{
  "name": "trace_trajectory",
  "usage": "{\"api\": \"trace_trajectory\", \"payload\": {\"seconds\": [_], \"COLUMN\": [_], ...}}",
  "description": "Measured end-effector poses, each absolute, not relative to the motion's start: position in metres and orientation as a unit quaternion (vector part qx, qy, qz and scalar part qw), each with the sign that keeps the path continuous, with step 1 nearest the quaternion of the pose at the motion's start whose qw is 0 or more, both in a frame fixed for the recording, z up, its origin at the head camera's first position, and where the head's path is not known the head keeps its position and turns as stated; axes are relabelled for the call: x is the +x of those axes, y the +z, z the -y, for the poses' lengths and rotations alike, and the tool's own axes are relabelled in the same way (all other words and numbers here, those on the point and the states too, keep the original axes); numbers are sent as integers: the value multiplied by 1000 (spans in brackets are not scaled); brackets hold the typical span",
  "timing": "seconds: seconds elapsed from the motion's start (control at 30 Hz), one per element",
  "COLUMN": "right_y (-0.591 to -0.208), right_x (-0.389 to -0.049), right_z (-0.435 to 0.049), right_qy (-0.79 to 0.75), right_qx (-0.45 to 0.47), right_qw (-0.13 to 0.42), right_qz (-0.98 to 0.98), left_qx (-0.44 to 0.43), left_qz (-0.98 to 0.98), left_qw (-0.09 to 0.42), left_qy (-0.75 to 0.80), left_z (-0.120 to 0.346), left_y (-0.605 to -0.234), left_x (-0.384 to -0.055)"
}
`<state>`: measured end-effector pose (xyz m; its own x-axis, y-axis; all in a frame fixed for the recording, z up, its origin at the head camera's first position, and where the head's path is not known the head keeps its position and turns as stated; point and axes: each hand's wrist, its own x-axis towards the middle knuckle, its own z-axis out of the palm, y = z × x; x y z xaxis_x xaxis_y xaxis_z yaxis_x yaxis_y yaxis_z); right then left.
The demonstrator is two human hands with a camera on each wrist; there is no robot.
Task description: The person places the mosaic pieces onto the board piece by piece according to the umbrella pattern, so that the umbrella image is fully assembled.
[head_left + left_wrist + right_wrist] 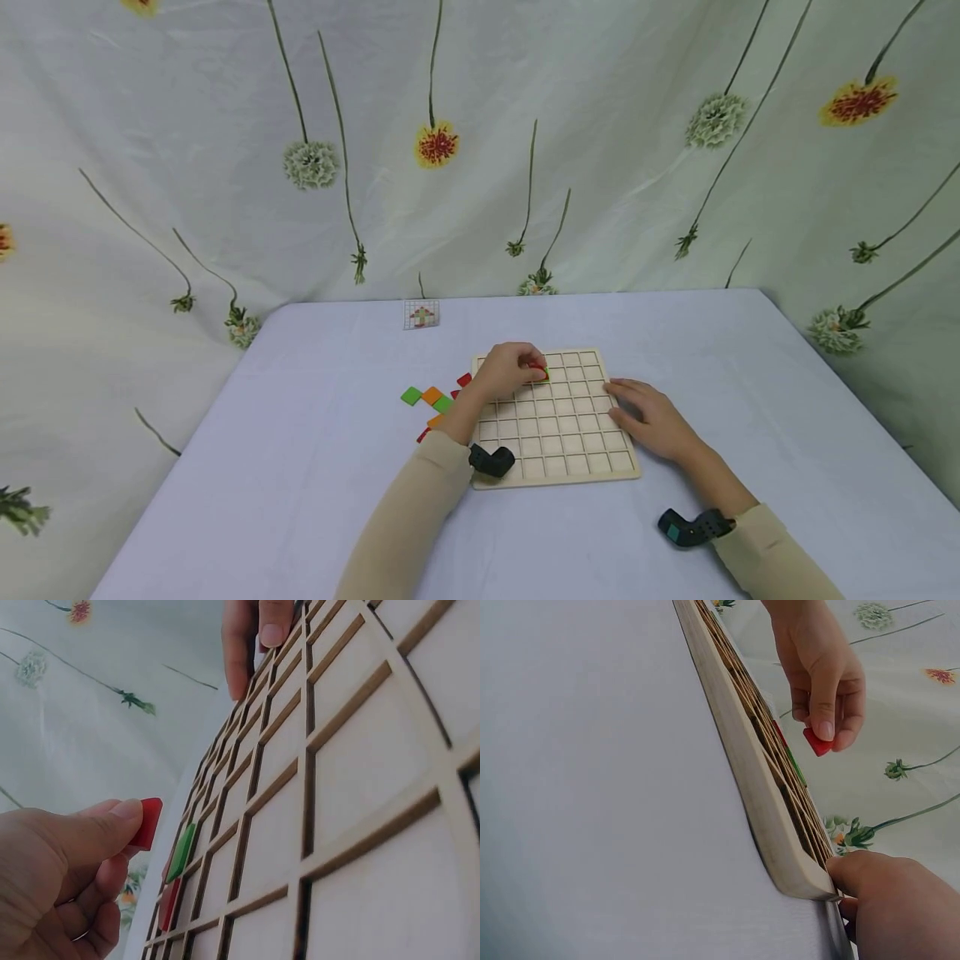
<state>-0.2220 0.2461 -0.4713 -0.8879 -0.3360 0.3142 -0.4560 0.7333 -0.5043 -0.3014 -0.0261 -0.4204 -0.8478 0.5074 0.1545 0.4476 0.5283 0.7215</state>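
My left hand (pixel 510 371) is over the upper part of a wooden grid board (pixel 555 479). Its thumb and fingers pinch a small red tile (pixel 151 823), held just above the grid. Close to that tile, a green tile (pixel 180 853) and another red tile (pixel 169 906) sit on the board. At the board's right edge is my right hand (pixel 660 421), its fingers relaxed and apart, fingertips touching the rim. In the right wrist view the red tile shows between the left fingertips, beyond the board's rim.
Loose green (pixel 412 396), orange (pixel 432 395) and red tiles (pixel 464 380) lie left of the board, partly behind my left forearm. A small pattern card (pixel 422 314) lies at the table's back edge. Behind hangs a flower-printed cloth (pixel 615 167).
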Motion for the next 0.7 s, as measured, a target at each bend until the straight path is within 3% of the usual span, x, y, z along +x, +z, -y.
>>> {"api": "trace_trajectory", "payload": {"seconds": [0.7], "right_y": [-471], "right_x": [-222], "right_z": [-246], "right_qy": [299], "right_qx": [213], "right_qw": [102], "right_qz": [925], "left_qx": [282], "left_qz": [-879], "left_qw": [47], "left_qy": [381], "left_z": [-6], "left_y": [-433], "left_x": [-313]}}
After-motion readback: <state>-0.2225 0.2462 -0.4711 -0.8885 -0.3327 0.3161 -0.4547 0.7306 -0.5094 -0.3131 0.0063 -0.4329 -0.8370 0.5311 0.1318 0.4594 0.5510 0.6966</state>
